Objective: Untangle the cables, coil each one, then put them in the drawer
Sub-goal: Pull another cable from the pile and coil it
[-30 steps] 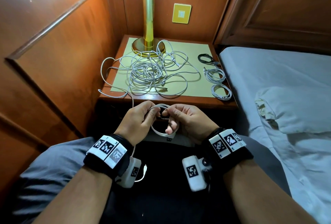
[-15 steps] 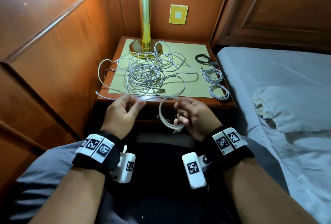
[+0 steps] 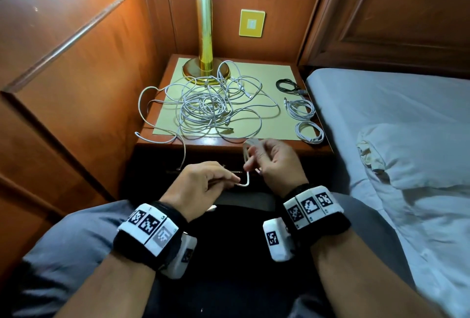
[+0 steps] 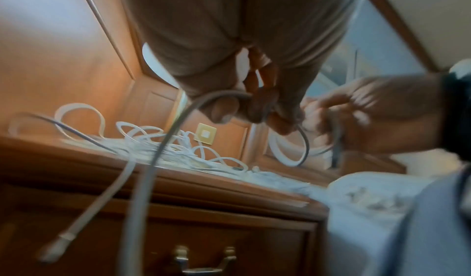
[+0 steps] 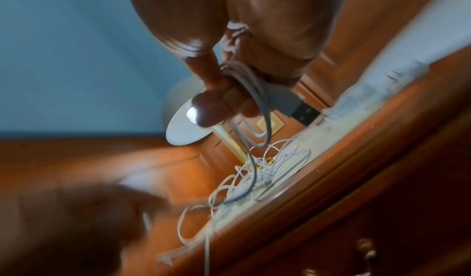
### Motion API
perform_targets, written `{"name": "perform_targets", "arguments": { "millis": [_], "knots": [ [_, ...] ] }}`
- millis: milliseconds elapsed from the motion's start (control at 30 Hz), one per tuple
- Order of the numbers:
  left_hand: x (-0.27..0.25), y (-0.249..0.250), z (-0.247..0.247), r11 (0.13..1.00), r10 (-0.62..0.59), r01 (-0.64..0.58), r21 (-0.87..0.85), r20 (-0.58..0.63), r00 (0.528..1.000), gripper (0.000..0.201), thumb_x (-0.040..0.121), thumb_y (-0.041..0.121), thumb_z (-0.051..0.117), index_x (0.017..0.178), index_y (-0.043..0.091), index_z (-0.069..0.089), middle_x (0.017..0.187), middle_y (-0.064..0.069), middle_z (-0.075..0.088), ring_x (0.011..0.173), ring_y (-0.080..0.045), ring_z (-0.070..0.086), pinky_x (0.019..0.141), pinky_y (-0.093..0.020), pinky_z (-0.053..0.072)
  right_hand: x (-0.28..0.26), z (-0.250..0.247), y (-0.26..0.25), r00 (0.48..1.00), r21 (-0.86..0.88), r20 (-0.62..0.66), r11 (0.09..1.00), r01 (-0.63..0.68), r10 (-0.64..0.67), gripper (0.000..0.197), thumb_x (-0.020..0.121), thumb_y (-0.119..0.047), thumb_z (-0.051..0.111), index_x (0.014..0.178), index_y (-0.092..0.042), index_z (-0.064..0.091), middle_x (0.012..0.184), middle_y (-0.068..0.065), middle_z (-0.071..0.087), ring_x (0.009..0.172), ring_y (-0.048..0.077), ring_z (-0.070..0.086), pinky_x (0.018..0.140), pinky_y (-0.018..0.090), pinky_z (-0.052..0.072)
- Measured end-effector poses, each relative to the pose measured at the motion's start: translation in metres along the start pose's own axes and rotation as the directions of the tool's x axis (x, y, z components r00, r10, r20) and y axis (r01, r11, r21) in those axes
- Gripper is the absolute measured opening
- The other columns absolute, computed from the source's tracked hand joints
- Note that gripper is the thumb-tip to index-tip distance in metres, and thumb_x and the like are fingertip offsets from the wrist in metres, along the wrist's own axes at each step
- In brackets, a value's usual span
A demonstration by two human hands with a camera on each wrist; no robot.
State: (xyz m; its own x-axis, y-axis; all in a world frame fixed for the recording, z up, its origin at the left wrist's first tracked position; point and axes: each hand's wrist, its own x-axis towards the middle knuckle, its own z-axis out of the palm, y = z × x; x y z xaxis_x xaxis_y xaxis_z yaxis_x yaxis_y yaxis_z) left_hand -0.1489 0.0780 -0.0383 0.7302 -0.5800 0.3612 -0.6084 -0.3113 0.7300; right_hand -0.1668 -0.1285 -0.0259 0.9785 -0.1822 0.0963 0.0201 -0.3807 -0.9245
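Note:
A white cable [image 3: 246,162] runs between my two hands in front of the nightstand. My right hand [image 3: 264,157] holds its small coil, with the USB plug [image 5: 299,109] sticking out past the fingers. My left hand [image 3: 229,180] pinches the loose stretch lower down, and the cable [image 4: 153,159] trails from it. A tangle of white cables [image 3: 206,109] lies on the nightstand top [image 3: 279,139]. The drawer [image 4: 203,246] below is shut, showing a brass handle [image 4: 203,260].
Two coiled white cables [image 3: 302,109] [image 3: 309,133] and a coiled black cable [image 3: 287,86] lie along the nightstand's right edge. A brass lamp [image 3: 203,37] stands at the back. A bed [image 3: 394,139] is on the right, wooden panelling [image 3: 76,63] on the left.
My hands have moved apart. The left hand dropped lower, drawing the cable taut, while the right hand rose with the coil toward the nightstand edge.

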Motion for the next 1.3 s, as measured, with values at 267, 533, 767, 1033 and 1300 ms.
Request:
{"name": "perform_targets", "arguments": {
  "millis": [267,533,767,1033,1300],
  "knots": [
    [0.002,-0.006,-0.011,0.959,-0.284,0.277,-0.063,-0.213,0.935,0.026,0.081,0.044,0.076,0.083,0.023,0.061,0.074,0.000,0.067,0.069,-0.019,0.064,0.065,-0.035,0.055,-0.011,0.024,-0.018,0.900,0.287,0.387,0.902,-0.323,0.199,0.035,0.104,-0.024,0.046,0.074,-0.008,0.055,0.044,-0.002,0.033,0.032,0.013,0.034,0.045,0.028,0.035],
    [0.006,-0.004,-0.011,0.960,-0.269,0.270,-0.077,0.018,0.963,0.026,0.089,0.041,0.071,0.077,0.020,0.062,0.065,0.009,0.059,0.060,-0.006,0.053,0.059,-0.027,0.044,-0.016,0.014,-0.031,0.862,0.548,0.463,0.699,-0.460,0.205,0.032,0.093,-0.036,0.054,0.073,-0.013,0.043,0.047,-0.005,0.022,0.033,0.009,0.018,0.045,0.024,0.034],
    [0.008,-0.001,-0.004,0.949,-0.270,0.247,-0.198,-0.099,0.958,0.030,0.092,0.041,0.055,0.081,0.013,0.058,0.060,0.011,0.046,0.052,-0.006,0.042,0.049,-0.024,0.036,-0.015,0.014,-0.033,0.871,0.610,0.455,0.646,-0.458,0.187,0.028,0.097,-0.032,0.047,0.076,-0.017,0.038,0.050,-0.007,0.023,0.038,0.007,0.017,0.044,0.021,0.026],
    [0.006,-0.013,-0.012,0.963,-0.254,0.231,-0.138,-0.182,0.950,0.028,0.094,0.023,0.051,0.111,0.018,0.072,0.088,0.010,0.057,0.078,-0.007,0.057,0.074,-0.024,0.047,-0.011,0.001,-0.033,0.896,0.668,0.384,0.602,-0.437,0.224,0.033,0.103,-0.031,0.042,0.073,-0.016,0.040,0.051,-0.006,0.020,0.038,0.008,0.015,0.042,0.021,0.026],
    [0.011,0.002,0.005,0.775,-0.508,0.373,-0.510,-0.152,0.848,0.015,0.095,0.004,0.063,0.097,0.013,0.076,0.083,-0.003,0.077,0.073,-0.012,0.072,0.068,-0.019,0.057,-0.015,0.007,-0.033,0.876,0.680,0.449,0.569,-0.463,0.177,0.029,0.094,-0.034,0.048,0.074,-0.015,0.038,0.051,-0.005,0.019,0.036,0.007,0.016,0.045,0.022,0.019]
  ]
}}
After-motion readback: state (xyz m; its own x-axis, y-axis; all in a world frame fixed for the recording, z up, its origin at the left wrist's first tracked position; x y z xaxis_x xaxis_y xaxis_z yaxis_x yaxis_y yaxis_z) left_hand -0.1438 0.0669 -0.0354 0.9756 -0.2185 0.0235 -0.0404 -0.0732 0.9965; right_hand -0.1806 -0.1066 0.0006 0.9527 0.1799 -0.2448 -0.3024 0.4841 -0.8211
